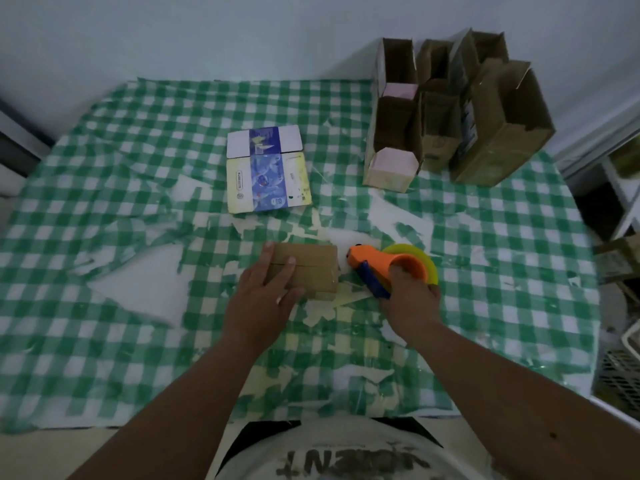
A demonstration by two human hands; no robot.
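At centre frame the left grip [266, 296], fingers seemingly flat, pins the small cardboard box [311, 268] to the bench [485, 254] while the right grip [410, 296] grasps the orange tape dispenser [374, 263] beside it; slack pressure could let the box skid, skewing the tape.

Small cardboard box [311, 268] — near-left corner and part of the top hidden under the left hand [265, 299] resting on it. Tape dispenser [367, 259] — near end of its blue handle covered by the right hand [410, 299] gripping it; the tip too small to make out. Yellow tape roll [412, 250]: largely hidden behind the dispenser's orange body. Flat printed carton [268, 174]: lettering too small to read. Upright cardboard boxes [491, 133]: rear ones masked by the front ones, interiors dark. Wire basket [620, 375]: cut off by the right edge. Shirt [353, 459]: lettering blurred, cut by the bottom edge.
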